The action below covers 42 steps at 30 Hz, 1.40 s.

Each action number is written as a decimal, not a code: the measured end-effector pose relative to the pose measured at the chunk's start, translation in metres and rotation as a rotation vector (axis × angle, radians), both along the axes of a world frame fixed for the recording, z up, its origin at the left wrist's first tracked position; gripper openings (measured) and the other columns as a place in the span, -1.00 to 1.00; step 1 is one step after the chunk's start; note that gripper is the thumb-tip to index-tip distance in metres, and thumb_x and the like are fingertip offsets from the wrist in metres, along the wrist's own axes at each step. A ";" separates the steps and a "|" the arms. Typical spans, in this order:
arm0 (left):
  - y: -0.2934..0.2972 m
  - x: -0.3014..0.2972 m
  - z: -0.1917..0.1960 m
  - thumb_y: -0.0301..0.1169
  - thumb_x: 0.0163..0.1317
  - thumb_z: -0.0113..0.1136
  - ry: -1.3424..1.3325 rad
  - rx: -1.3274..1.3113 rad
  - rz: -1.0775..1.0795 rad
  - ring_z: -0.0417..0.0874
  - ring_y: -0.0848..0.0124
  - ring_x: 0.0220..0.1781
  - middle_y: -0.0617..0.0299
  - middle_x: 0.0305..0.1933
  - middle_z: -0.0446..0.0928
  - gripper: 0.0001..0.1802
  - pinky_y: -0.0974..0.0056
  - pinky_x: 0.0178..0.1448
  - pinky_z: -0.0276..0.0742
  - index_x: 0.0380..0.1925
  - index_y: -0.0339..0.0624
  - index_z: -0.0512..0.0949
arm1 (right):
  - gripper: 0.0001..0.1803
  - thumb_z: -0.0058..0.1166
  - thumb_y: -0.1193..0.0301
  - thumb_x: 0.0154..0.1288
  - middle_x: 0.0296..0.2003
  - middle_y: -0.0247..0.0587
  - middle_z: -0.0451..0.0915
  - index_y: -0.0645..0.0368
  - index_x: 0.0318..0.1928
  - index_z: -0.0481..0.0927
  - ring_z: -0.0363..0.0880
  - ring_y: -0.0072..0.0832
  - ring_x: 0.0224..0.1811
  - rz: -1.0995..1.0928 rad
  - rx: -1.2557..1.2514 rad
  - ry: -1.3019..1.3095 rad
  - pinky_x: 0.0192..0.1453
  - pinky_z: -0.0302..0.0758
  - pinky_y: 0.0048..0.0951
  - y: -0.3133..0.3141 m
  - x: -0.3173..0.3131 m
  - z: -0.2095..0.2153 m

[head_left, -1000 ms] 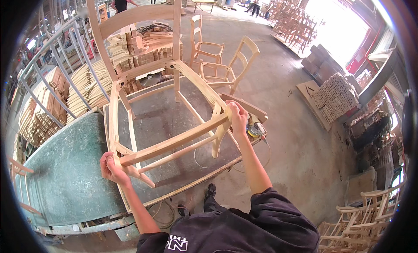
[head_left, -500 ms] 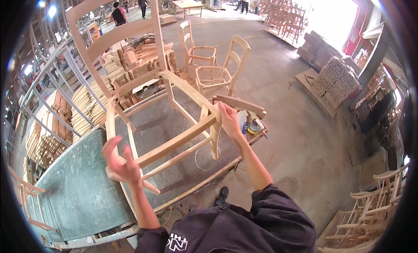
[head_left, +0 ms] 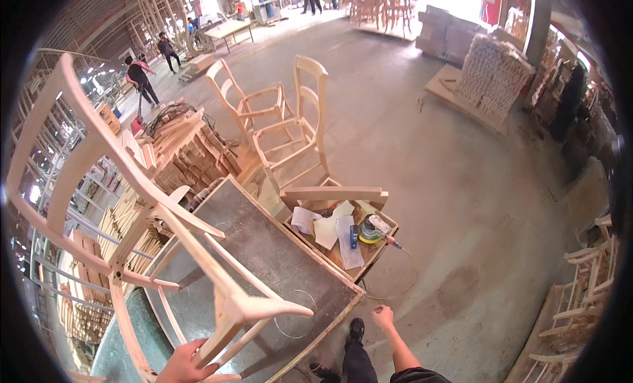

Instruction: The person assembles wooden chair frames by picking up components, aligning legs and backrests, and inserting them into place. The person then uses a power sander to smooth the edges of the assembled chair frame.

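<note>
A: In the head view, where is the chair (head_left: 201, 261) seen?

B: Over the left part of the bench (head_left: 264, 234), tilted, with its back reaching out past the far left. Whether the bench is touched by its legs cannot be told.

A: How is it held?

B: By the left hand (head_left: 188, 364) alone; the fingers are closed around the front rail (head_left: 214, 340).

A: And the right hand (head_left: 384, 316)?

B: It is held just off the near right corner, above the floor (head_left: 448, 317), apart from the chair. Its fingers are partly curled; whether anything is pinched there cannot be told.

A: What is set along the right edge?

B: A box (head_left: 379, 257), in which papers (head_left: 349, 248) and a sander (head_left: 370, 232) are kept, with a board (head_left: 336, 194) laid across its far end.
</note>
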<state>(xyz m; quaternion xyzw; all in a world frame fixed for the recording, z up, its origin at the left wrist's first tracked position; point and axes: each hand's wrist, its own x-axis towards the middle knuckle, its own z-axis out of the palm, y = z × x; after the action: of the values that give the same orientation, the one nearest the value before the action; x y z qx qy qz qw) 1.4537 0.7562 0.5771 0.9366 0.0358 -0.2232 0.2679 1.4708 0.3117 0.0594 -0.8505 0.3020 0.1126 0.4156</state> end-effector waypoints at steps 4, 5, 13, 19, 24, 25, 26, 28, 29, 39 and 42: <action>-0.010 0.025 0.001 -0.31 0.20 0.14 0.203 0.026 -0.084 0.64 -0.02 -0.32 -0.10 -0.31 0.59 -0.69 0.01 -0.26 0.53 -0.11 -0.24 0.54 | -0.59 0.34 0.24 -0.01 -0.24 0.06 0.66 0.20 -0.17 0.61 0.64 -0.07 -0.14 0.192 0.076 0.144 -0.04 0.54 -0.13 0.027 0.013 -0.081; -0.006 0.018 0.000 -0.33 0.17 0.16 0.185 0.015 -0.073 0.64 -0.02 -0.37 -0.08 -0.36 0.59 -0.71 0.03 -0.29 0.54 -0.13 -0.22 0.55 | -0.59 0.34 0.24 0.00 -0.25 0.07 0.66 0.20 -0.17 0.60 0.63 -0.04 -0.13 0.259 0.166 0.176 -0.04 0.53 -0.11 0.041 0.033 -0.097; -0.014 0.029 -0.001 -0.42 0.03 0.23 0.148 0.050 -0.027 0.61 -0.01 -0.42 -0.02 -0.43 0.57 -0.76 0.03 -0.35 0.53 -0.24 -0.14 0.57 | -0.65 0.25 0.31 0.08 -0.18 0.07 0.65 0.24 -0.16 0.59 0.62 0.00 -0.13 -0.418 0.249 0.040 -0.12 0.52 -0.15 0.086 0.022 -0.213; -0.012 0.022 -0.004 -0.42 -0.02 0.26 0.042 0.114 -0.128 0.52 -0.03 -0.52 0.01 -0.53 0.47 -0.80 0.02 -0.45 0.43 -0.32 -0.11 0.56 | -0.64 0.25 0.29 0.08 -0.16 0.08 0.64 0.23 -0.13 0.59 0.62 0.01 -0.12 -0.526 0.235 0.228 -0.10 0.52 -0.14 0.079 0.034 -0.207; -0.001 0.014 -0.008 -0.31 0.01 0.31 0.130 0.175 -0.096 0.54 -0.08 -0.41 -0.03 -0.40 0.52 -0.71 -0.04 -0.34 0.46 -0.25 -0.15 0.56 | -0.62 0.24 0.28 0.09 -0.15 0.09 0.64 0.22 -0.11 0.59 0.62 0.02 -0.11 -0.543 0.232 0.246 -0.09 0.52 -0.13 0.074 0.041 -0.211; 0.004 0.007 -0.007 -0.26 0.03 0.33 0.233 0.211 -0.054 0.58 -0.10 -0.32 -0.07 -0.32 0.56 -0.65 -0.05 -0.26 0.51 -0.19 -0.16 0.57 | -0.62 0.24 0.27 0.09 -0.14 0.09 0.64 0.22 -0.11 0.59 0.62 0.02 -0.10 -0.529 0.235 0.253 -0.09 0.52 -0.13 0.076 0.043 -0.209; 0.011 -0.001 -0.008 -0.24 -0.03 0.37 0.206 0.228 -0.061 0.62 -0.01 -0.36 0.00 -0.37 0.58 -0.65 0.05 -0.29 0.53 -0.25 -0.15 0.59 | -0.62 0.24 0.27 0.09 -0.14 0.09 0.64 0.22 -0.11 0.59 0.61 0.02 -0.10 -0.499 0.241 0.241 -0.09 0.52 -0.13 0.078 0.040 -0.202; 0.024 -0.002 -0.013 -0.19 -0.14 0.45 0.134 0.252 -0.113 0.69 0.16 -0.45 0.12 -0.48 0.63 -0.65 0.24 -0.35 0.58 -0.37 -0.12 0.65 | -0.61 0.24 0.27 0.09 -0.14 0.09 0.63 0.21 -0.10 0.59 0.61 0.02 -0.10 -0.454 0.254 0.211 -0.09 0.52 -0.13 0.081 0.034 -0.191; 0.020 0.002 -0.012 -0.19 -0.13 0.45 0.091 0.250 -0.104 0.68 0.17 -0.48 0.14 -0.52 0.61 -0.69 0.24 -0.39 0.57 -0.42 -0.10 0.64 | -0.61 0.24 0.26 0.09 -0.13 0.09 0.63 0.21 -0.10 0.59 0.61 0.02 -0.10 -0.407 0.258 0.191 -0.08 0.52 -0.12 0.082 0.030 -0.182; 0.007 -0.009 -0.015 -0.16 -0.09 0.45 -0.661 0.246 -0.210 0.63 0.27 -0.53 0.24 -0.51 0.59 -0.63 0.26 -0.47 0.52 -0.34 -0.12 0.63 | -0.48 0.30 -0.03 0.07 -0.44 0.04 0.67 0.23 -0.29 0.71 0.69 -0.19 -0.29 0.850 0.114 0.276 -0.11 0.55 -0.21 0.042 0.005 0.079; 0.002 -0.022 -0.018 -0.19 -0.01 0.40 -1.052 0.369 -0.118 0.64 0.22 -0.40 0.18 -0.43 0.60 -0.64 0.22 -0.35 0.54 -0.29 -0.19 0.61 | -0.53 0.32 0.05 0.13 -0.57 -0.08 0.64 0.30 -0.40 0.69 0.56 -0.51 -0.47 0.762 0.162 0.019 -0.24 0.55 -0.29 0.064 0.012 0.197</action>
<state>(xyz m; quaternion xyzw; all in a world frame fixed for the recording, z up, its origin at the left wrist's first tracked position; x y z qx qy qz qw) 1.4319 0.7583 0.5587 0.9534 -0.1169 0.2696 0.0681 1.4829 0.3756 0.2565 -0.8651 -0.0415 0.2901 0.4071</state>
